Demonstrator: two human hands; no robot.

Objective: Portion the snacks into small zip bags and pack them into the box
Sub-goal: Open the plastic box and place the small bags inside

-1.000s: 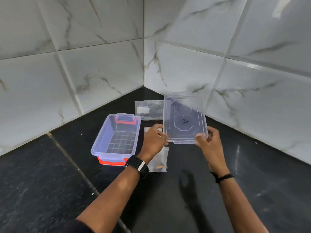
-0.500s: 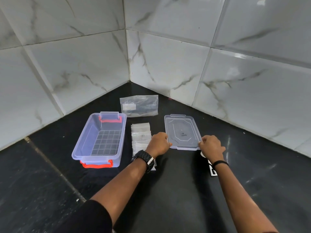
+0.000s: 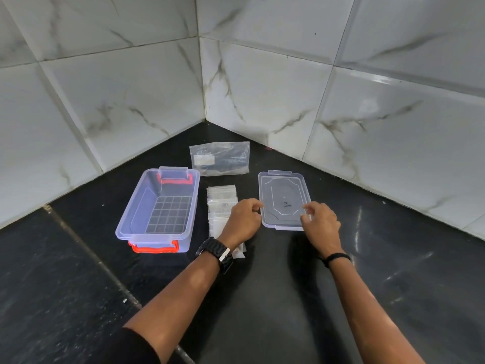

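Both hands are hovering at the near end of the clear lid (image 3: 283,199), which is lying flat on the black counter (image 3: 288,298). The left hand (image 3: 244,219) and right hand (image 3: 319,224) are loosely curled and gripping nothing; fingertip contact with the lid cannot be determined. The small zip bags (image 3: 221,203) are lying stacked between lid and open box (image 3: 160,210). A larger clear bag (image 3: 219,158) is lying behind them.

lid (image 3: 284,199) now lies flat on the counter (image 3: 288,298); both hands' fingers (image 3: 307,209) have let go.
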